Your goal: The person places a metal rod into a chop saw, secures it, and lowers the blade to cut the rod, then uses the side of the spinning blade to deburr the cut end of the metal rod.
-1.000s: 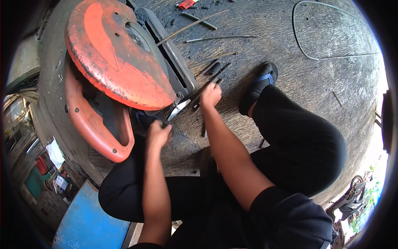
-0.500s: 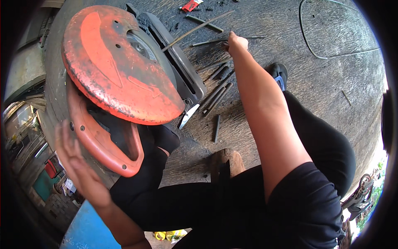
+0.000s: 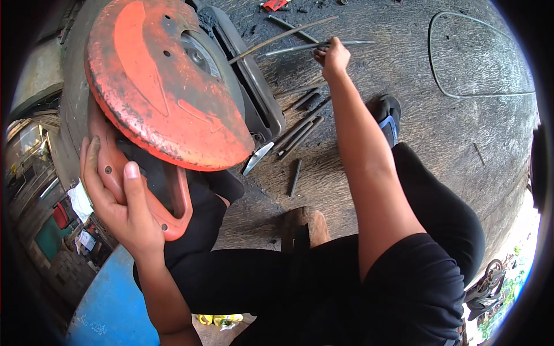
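From afar I log the left hand (image 3: 124,210) half-open at the orange D-shaped saw handle (image 3: 180,199), perhaps for steadying, right hand (image 3: 333,56) closed round a thin grey metal rod (image 3: 356,42) beyond, to the right.

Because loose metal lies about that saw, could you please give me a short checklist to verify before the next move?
1. Right hand at the long thin rod: ok; the fingers are on it.
2. Firm grip on that rod: cannot tell; the hand hides the contact.
3. Left hand at the orange handle: ok, though how firmly it holds cannot be told.
4. Both hands apart from the grey disc: ok.
5. Disc at rest: cannot tell from a still picture.
6. Ground beside the saw base free of loose pieces: not ok; short dark rods lie there.
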